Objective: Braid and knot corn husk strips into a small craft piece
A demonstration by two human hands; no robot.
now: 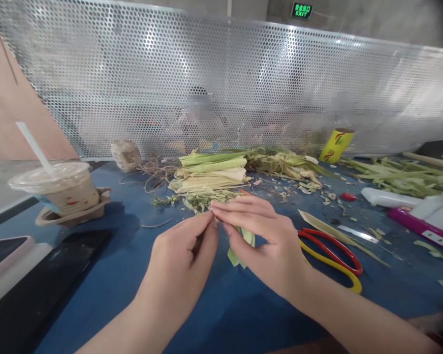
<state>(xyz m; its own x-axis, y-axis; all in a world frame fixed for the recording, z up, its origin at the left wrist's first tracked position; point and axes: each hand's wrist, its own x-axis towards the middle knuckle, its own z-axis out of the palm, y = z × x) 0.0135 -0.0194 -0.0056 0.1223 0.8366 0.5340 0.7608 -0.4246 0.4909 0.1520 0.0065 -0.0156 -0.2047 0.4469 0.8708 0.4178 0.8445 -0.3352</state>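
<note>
My left hand (186,250) and my right hand (264,231) meet in the middle of the view, fingertips pinched together. What lies between the fingertips is too small and covered to make out. A pale green strip of husk (239,255) shows below my right hand's fingers; whether it is held or lies on the table cannot be told. Just beyond the fingers are small green sprigs (199,200) and a stack of pale green husks (210,172). Scissors with red and yellow handles (332,258) lie right of my right hand, partly hidden by it.
A lidded drink cup (66,189) stands in a cardboard holder at left, near phones (7,255). Brown string (157,174), a yellow can (336,146), a purple-and-white glue gun (421,226) and scraps lie around the blue table (133,275). A perforated metal screen (133,73) closes the back; people sit behind it.
</note>
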